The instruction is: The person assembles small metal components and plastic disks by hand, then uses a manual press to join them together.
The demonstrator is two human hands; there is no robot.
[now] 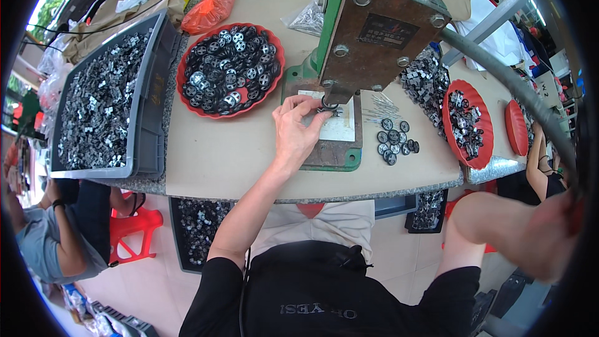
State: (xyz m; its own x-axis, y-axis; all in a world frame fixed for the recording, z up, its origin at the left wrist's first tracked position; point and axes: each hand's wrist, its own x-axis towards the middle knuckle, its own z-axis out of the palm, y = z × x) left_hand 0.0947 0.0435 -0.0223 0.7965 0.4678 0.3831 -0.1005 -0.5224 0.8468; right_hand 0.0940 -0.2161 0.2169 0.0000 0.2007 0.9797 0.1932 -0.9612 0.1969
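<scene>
My left hand [296, 130] reaches to the press, thumb and fingers pinched on a small black wheel [327, 106] under the ram. The part lies over a white sheet [340, 126] on the green press base [337, 159]. Above it stands the green and brown press [380, 43], from which a long grey lever [518, 81] curves to the right rim. My right arm is bent toward that lever's lower end; the right hand [563, 228] is blurred at the dark rim, its fingers indistinct. Right of the base lie several black wheels [394, 139] and thin metal pins [384, 107].
A red bowl of wheels [274, 84] and a grey crate of small dark parts [134, 143] stand left. At right are a parts pile [425, 81] and red bowls [483, 156]. An orange bag [209, 10] lies behind. Other people sit at both sides.
</scene>
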